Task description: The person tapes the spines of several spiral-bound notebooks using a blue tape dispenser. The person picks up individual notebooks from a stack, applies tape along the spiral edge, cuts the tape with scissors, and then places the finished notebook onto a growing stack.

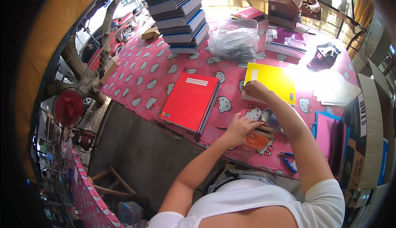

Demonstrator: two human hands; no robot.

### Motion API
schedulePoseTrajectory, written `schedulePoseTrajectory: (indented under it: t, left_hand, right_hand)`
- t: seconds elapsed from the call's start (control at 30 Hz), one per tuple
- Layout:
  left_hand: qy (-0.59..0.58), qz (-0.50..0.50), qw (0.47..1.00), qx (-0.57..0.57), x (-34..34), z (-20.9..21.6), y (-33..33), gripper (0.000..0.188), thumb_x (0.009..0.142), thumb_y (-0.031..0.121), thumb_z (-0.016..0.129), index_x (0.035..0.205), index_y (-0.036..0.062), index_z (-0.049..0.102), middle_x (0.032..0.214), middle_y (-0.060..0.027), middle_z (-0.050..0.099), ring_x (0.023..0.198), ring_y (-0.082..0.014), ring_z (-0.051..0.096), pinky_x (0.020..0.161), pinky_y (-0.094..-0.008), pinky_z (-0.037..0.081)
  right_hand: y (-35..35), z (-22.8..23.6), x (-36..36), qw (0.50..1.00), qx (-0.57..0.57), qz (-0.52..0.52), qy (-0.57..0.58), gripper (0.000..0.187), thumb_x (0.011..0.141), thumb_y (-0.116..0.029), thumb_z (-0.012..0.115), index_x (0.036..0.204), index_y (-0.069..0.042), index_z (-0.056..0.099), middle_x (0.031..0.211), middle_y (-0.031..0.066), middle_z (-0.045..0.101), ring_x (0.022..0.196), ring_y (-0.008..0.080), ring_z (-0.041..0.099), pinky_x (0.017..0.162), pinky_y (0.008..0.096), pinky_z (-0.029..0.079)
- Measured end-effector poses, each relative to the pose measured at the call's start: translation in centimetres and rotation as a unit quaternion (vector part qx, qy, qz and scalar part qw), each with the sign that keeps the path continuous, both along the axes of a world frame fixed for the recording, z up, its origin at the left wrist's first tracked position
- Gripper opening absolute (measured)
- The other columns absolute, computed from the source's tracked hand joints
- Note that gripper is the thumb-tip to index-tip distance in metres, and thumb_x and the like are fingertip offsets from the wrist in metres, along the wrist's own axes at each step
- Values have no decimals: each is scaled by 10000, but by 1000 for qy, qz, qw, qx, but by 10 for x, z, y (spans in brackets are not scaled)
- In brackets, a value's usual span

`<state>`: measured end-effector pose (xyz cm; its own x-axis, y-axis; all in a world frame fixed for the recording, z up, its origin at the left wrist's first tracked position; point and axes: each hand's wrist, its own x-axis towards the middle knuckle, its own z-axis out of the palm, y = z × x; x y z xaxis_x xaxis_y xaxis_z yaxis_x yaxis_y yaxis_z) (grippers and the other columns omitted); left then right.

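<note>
My right hand (256, 90) is over the lower left edge of a yellow notebook (272, 77), its fingers curled together; what they pinch, if anything, is too small to make out. Lower down, my left hand (239, 130) has its thumb apart from its fingers, whose tips rest at a small brown box-like holder (266, 130) with an orange packet (258, 141) at its front. A round, clear and dark object (270, 116) lies behind the holder, partly covered by my right forearm. To the left lies a red spiral notebook (192, 100), closed, its coil on the right.
A tall notebook stack (177, 17) stands at the back beside clear plastic bags (234, 40). Purple notebooks (288, 38) and a black device (326, 55) lie back right. Blue-handled pliers (290, 164), pink notebooks (328, 137) and cardboard boxes (359, 145) are near right. Another person's hands (299, 6) hold a dark notebook.
</note>
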<state>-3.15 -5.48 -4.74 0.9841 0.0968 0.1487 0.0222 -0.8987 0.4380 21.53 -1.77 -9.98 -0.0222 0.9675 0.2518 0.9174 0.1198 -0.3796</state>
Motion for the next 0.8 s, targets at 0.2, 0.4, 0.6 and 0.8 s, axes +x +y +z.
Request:
schedulePoseTrajectory:
  t: [0.2, 0.4, 0.6, 0.8]
  left_hand:
    - [-86, 120, 706, -693, 16, 28, 25, 446, 866, 218, 660, 1268, 91, 515, 1194, -117, 593, 1131, -228, 564, 944, -439, 469]
    - [-171, 123, 550, -808, 74, 15, 72, 397, 936, 266, 599, 1216, -3, 516, 1085, -85, 634, 980, -150, 609, 829, -313, 520]
    - [-165, 122, 791, -577, 92, 61, 21, 350, 910, 233, 638, 1114, -40, 562, 943, -72, 664, 826, -137, 635, 735, -298, 512]
    - [-158, 158, 891, -395, 92, 59, 21, 334, 847, 105, 683, 1142, -10, 577, 1032, -75, 669, 919, -114, 615, 786, -275, 495]
  right_hand:
    - [-39, 80, 25, 934, 171, -179, 259, 450, 788, 14, 542, 1215, -128, 559, 837, 181, 658, 726, 254, 678, 623, 378, 539]
    - [-153, 130, -117, 991, 87, 76, -60, 270, 846, 43, 537, 1105, -32, 549, 996, 164, 649, 897, 314, 653, 779, 357, 539]
    - [-191, 90, -111, 971, 164, -24, 175, 265, 837, 37, 512, 1095, -25, 505, 943, 147, 608, 825, 332, 631, 710, 420, 517]
    - [-190, 85, -122, 982, 117, -55, 137, 411, 812, -87, 625, 1191, -26, 480, 1029, 179, 598, 951, 347, 599, 782, 446, 489]
